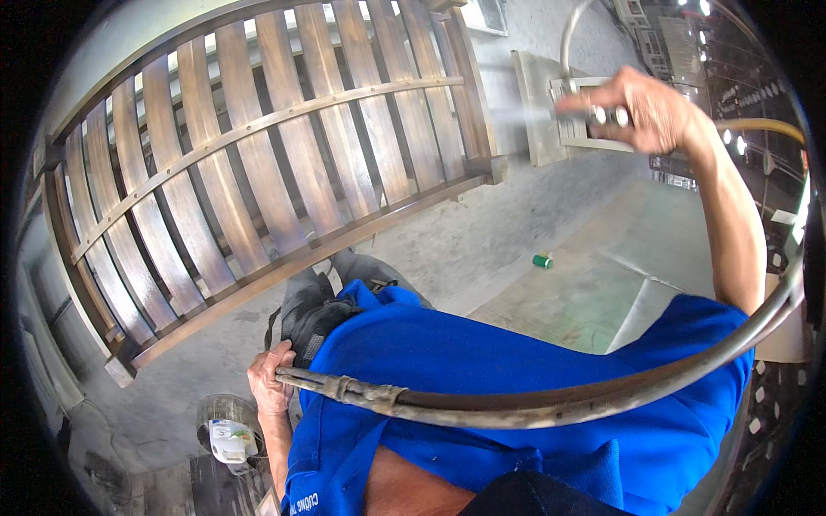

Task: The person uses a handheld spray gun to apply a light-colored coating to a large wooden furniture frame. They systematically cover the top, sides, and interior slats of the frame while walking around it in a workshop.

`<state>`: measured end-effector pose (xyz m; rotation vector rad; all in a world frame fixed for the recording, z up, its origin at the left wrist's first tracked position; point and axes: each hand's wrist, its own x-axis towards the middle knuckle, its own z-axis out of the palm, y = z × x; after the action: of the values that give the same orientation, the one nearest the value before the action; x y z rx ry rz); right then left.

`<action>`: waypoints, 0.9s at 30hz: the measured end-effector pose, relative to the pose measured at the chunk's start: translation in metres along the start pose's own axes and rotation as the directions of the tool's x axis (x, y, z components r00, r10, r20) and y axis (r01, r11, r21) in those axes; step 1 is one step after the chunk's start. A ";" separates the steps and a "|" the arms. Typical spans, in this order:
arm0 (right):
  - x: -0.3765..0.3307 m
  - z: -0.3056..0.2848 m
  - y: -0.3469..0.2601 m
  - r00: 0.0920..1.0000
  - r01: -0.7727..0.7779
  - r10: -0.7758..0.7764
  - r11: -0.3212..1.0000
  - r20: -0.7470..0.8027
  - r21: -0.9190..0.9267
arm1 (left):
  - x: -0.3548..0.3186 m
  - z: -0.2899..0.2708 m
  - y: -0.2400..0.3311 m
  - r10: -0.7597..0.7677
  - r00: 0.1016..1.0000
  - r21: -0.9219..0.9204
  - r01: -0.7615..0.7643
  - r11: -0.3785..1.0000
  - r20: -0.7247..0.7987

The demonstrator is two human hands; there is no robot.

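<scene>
My right hand (647, 110) is raised at the upper right, shut on a metal spray gun (602, 113) whose nozzle points left; a faint mist shows by the nozzle. A thin tube (570, 39) loops up from the gun. My left hand (269, 384) is low beside my blue shirt (482, 387), gripping a dirty hose (533, 404) near its metal coupling. The hose curves right across my chest and up past my right arm. A large brown wooden slatted frame (258, 163) stands tilted on the floor ahead, left of the gun.
A small green can (542, 261) lies on the grey concrete floor (482, 241). A round container with a white label (229, 433) sits below my left hand. A pale panel (538, 103) leans on the wall behind the gun. A green mat (594, 284) covers the floor at the right.
</scene>
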<state>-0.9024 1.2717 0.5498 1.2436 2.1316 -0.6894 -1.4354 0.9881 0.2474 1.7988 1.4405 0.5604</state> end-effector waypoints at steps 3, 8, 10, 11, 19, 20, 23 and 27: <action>-0.007 0.006 -0.008 1.000 -0.001 0.000 1.000 0.027 0.027 | -0.003 0.004 -0.001 -0.041 0.999 -0.028 0.040 0.999 -0.008; 0.025 -0.004 0.019 0.948 -0.216 0.158 0.957 -0.276 -0.195 | -0.010 -0.001 -0.008 0.005 1.000 0.073 -0.005 0.997 -0.009; 0.027 -0.009 0.025 0.894 -0.242 0.154 0.956 -0.422 -0.164 | -0.011 -0.002 -0.011 0.009 1.000 0.064 -0.007 0.998 -0.030; 0.024 -0.011 0.025 0.908 -0.189 0.105 0.967 -0.406 -0.172 | -0.012 -0.001 -0.012 -0.007 0.999 0.076 0.010 0.997 -0.048; -0.028 0.010 -0.004 0.879 -0.270 0.299 0.954 -0.371 0.130 | -0.007 0.002 -0.014 0.006 0.996 -0.002 -0.006 1.000 -0.092; -0.020 0.013 0.001 0.797 -0.263 0.328 0.944 -0.507 0.197 | -0.008 -0.002 -0.015 0.019 0.996 0.018 -0.018 1.000 -0.086; 0.016 0.019 0.026 0.477 -0.273 0.640 0.760 -0.602 0.590 | -0.018 -0.018 -0.020 -0.010 0.995 0.086 0.018 0.996 -0.096; 0.074 0.003 0.050 0.362 -0.211 0.748 0.647 -0.556 0.733 | -0.035 -0.031 -0.027 -0.068 0.989 0.068 0.078 0.995 -0.134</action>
<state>-0.8867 1.3354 0.4890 2.9484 1.9487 -0.4294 -1.4841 0.9651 0.2497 1.7858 1.6287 0.6056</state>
